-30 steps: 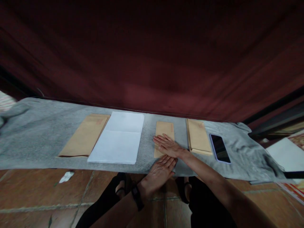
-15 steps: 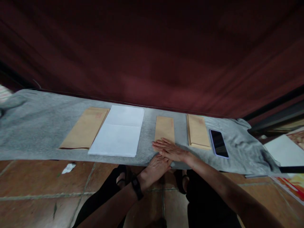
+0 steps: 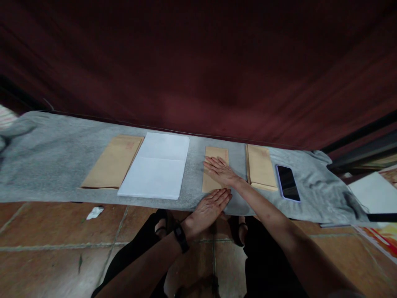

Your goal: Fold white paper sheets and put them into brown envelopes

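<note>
A single brown paper envelope [image 3: 210, 182] with red print lies flat on the grey cloth, its near end toward me. My right hand [image 3: 221, 170] rests palm down across its middle, fingers stretched out and pointing left. Closer to me, my left hand [image 3: 211, 205] lies flat at the envelope's near edge, partly on the cloth, its fingers extended to the right. Neither hand grasps anything. A stack of white paper [image 3: 154, 167] with a crease across it is to the left of the hands. Right of them is a pile of smaller brown envelopes [image 3: 262, 169].
Larger brown envelopes [image 3: 113, 162] lie left of the white paper. A phone in a pale purple case [image 3: 288, 183] is at the right. The grey cloth [image 3: 56, 161] covers a narrow bench against a dark red curtain [image 3: 198, 74]. Crumpled tissue [image 3: 94, 212] is on the tiled floor.
My right hand has slid away from me, up along the envelope, and off my left hand. My left hand now lies uncovered at the envelope's near edge.
</note>
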Tool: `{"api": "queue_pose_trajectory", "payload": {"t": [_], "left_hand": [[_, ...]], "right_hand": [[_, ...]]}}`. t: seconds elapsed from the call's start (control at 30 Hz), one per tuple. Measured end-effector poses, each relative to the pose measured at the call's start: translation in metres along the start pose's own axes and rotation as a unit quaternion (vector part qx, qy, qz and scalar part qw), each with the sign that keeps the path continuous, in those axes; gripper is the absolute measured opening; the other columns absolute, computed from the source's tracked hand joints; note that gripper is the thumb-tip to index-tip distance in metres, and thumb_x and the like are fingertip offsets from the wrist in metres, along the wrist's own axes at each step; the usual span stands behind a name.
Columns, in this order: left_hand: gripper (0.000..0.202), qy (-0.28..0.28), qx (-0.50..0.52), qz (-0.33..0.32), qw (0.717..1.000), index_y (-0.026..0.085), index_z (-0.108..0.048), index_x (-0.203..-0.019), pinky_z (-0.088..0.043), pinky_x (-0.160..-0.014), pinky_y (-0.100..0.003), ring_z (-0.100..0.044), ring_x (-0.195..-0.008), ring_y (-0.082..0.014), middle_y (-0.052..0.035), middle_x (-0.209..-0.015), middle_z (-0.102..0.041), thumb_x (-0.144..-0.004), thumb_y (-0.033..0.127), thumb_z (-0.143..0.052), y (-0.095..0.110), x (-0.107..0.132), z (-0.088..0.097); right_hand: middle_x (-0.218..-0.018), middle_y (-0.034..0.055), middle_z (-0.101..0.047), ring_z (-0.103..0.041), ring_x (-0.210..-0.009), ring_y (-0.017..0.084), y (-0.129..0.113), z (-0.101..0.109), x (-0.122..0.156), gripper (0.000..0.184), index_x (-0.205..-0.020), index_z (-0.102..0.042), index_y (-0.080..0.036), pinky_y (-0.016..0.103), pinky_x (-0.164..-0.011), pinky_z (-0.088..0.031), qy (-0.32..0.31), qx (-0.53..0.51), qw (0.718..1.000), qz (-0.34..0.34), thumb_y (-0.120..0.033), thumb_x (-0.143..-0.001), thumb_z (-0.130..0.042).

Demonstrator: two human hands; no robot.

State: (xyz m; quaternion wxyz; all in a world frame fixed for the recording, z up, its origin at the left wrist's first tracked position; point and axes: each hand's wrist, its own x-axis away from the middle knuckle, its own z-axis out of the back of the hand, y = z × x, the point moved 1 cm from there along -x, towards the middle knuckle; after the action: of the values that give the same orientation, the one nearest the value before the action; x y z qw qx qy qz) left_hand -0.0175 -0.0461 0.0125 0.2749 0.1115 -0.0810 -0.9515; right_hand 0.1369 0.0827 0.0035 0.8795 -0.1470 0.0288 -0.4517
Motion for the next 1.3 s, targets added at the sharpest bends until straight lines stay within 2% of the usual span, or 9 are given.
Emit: {"api": "queue_pose_trajectory", "payload": {"t": [0.1,0.27,0.33,0.43,0.6,0.9,1.07,1.2,1.3], "left_hand": [[0.054,-0.006,0.011,-0.003,1.000,0.015,-0.033,-0.151,-0.025,-0.123,-0.035,-0.036,-0.148,-0.0176,-0.0105,-0.160,-0.039,-0.098,0.009,-0.037,-0.001,0.000,0.001],[0.061,0.001,0.038,-0.004,0.999,0.016,-0.027,-0.154,-0.023,-0.124,-0.040,-0.031,-0.150,-0.0214,-0.0121,-0.161,-0.037,-0.098,0.025,-0.050,-0.001,0.001,0.001],[0.066,0.007,0.044,-0.002,0.999,0.015,-0.026,-0.154,-0.024,-0.124,-0.041,-0.031,-0.150,-0.0230,-0.0138,-0.161,-0.037,-0.098,0.031,-0.055,-0.002,0.001,0.000],[0.065,0.015,0.044,0.001,0.999,0.014,-0.027,-0.154,-0.026,-0.123,-0.040,-0.032,-0.150,-0.0230,-0.0145,-0.160,-0.039,-0.098,0.031,-0.055,-0.003,0.003,-0.002],[0.059,0.027,0.026,0.000,0.999,0.016,-0.030,-0.153,-0.028,-0.123,-0.039,-0.035,-0.149,-0.0202,-0.0130,-0.159,-0.041,-0.099,0.025,-0.050,-0.005,0.005,-0.008],[0.064,0.035,0.021,0.017,0.999,0.016,-0.038,-0.150,-0.032,-0.120,-0.040,-0.042,-0.145,-0.0237,-0.0128,-0.155,-0.046,-0.096,0.042,-0.059,-0.005,0.006,-0.011],[0.058,0.044,0.033,0.028,0.998,0.018,-0.047,-0.143,-0.037,-0.117,-0.041,-0.050,-0.139,-0.0243,-0.0124,-0.148,-0.055,-0.093,0.041,-0.065,-0.005,0.009,-0.007],[0.050,0.053,0.038,0.036,0.997,0.020,-0.056,-0.134,-0.040,-0.114,-0.044,-0.056,-0.132,-0.0269,-0.0125,-0.140,-0.062,-0.091,0.044,-0.067,-0.006,0.016,-0.008],[0.050,0.060,0.035,0.031,0.997,0.019,-0.057,-0.133,-0.038,-0.116,-0.045,-0.057,-0.131,-0.0262,-0.0117,-0.136,-0.065,-0.091,0.046,-0.066,-0.008,0.022,-0.015]], "right_hand": [[-0.168,0.0003,-0.018,-0.015,-0.155,0.023,0.009,0.001,-0.016,0.058,-0.158,-0.029,-0.028,0.049,-0.126,-0.006,0.022,0.021,0.999,-0.041,-0.051,-0.107,-0.016],[-0.168,0.0032,-0.016,-0.015,-0.155,0.030,0.015,0.004,-0.032,0.057,-0.159,-0.028,-0.027,0.060,-0.123,-0.005,0.065,0.047,0.991,-0.111,-0.048,-0.107,-0.017],[-0.168,0.0024,-0.018,-0.016,-0.154,0.029,0.015,0.003,-0.034,0.057,-0.160,-0.025,-0.029,0.061,-0.123,-0.004,0.069,0.050,0.990,-0.114,-0.047,-0.106,-0.018],[-0.167,0.0011,-0.021,-0.016,-0.155,0.028,0.014,0.001,-0.031,0.057,-0.160,-0.024,-0.029,0.061,-0.123,0.000,0.055,0.048,0.993,-0.093,-0.047,-0.106,-0.017],[-0.166,-0.0017,-0.024,-0.017,-0.154,0.023,0.007,-0.001,-0.014,0.056,-0.159,-0.024,-0.031,0.054,-0.126,-0.003,0.021,0.039,0.998,-0.041,-0.047,-0.107,-0.018],[-0.166,-0.0009,-0.024,-0.017,-0.154,0.018,-0.016,0.003,0.026,0.053,-0.159,-0.027,-0.027,0.043,-0.128,-0.001,-0.024,-0.033,0.997,0.068,-0.039,-0.108,-0.026],[-0.162,-0.0025,-0.034,-0.025,-0.152,0.016,-0.029,0.004,0.049,0.049,-0.155,-0.034,-0.033,0.046,-0.128,-0.009,-0.032,-0.108,0.990,0.090,-0.040,-0.107,-0.029],[-0.159,-0.0003,-0.042,-0.028,-0.151,0.015,-0.042,0.004,0.069,0.049,-0.152,-0.042,-0.031,0.046,-0.128,-0.011,-0.032,-0.167,0.982,0.085,-0.044,-0.108,-0.027],[-0.157,0.0022,-0.044,-0.031,-0.150,0.015,-0.051,0.004,0.082,0.053,-0.154,-0.038,-0.029,0.045,-0.128,-0.011,-0.032,-0.198,0.977,0.074,-0.049,-0.108,-0.022]]}}
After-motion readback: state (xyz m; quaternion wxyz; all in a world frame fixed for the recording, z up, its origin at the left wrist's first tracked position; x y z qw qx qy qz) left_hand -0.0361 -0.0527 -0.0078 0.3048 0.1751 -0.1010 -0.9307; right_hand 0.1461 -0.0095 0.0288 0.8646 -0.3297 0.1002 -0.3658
